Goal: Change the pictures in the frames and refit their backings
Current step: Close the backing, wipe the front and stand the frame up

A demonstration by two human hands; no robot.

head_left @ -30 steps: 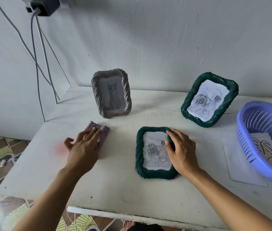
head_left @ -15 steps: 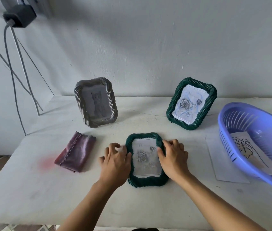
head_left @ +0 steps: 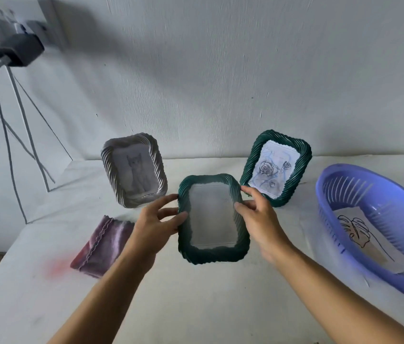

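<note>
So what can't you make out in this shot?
Head view only:
Held frame: blurred, its picture unreadable; its back faces away.
Basket: cut off by the right edge.
Cloth: one edge behind the left hand.
Plug, top left: blurred.

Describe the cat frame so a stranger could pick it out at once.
Start at the white table against the wall. At its back left, behind the purple cloth, stands the cat frame. Its rim is grey; the held frame and the rose frame are both green.
</note>
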